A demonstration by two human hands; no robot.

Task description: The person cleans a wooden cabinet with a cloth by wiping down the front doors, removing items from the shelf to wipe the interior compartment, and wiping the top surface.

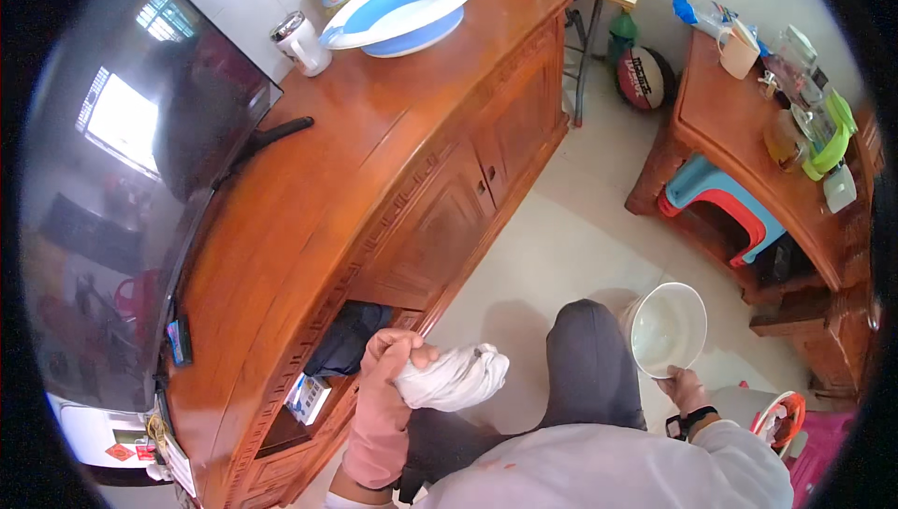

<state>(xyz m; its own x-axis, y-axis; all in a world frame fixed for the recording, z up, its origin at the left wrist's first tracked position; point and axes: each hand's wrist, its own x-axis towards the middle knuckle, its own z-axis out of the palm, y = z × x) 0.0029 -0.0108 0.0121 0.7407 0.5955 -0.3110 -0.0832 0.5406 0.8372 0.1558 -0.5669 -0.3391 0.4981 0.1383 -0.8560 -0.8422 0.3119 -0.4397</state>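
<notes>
My left hand (388, 356) is closed around a bunched white cloth (455, 377), held in front of the cabinet's lower shelf. A twisted end of the cloth sticks out to the right. On the other side of my knee, my right hand (686, 390) grips the near rim of a round white bowl (691, 334). The bowl tilts so that its inside shows, pale and slightly shiny; whether it holds liquid I cannot tell. My right wrist wears a dark watch (691, 422).
A long wooden cabinet (374, 149) on the left carries a television (122, 191), a blue and white basin (412, 6) and a white mug (304, 46). At right stands a wooden table (706, 102) with cups on it and stools (725, 193) beneath. A bin (758, 408) sits beside my right arm.
</notes>
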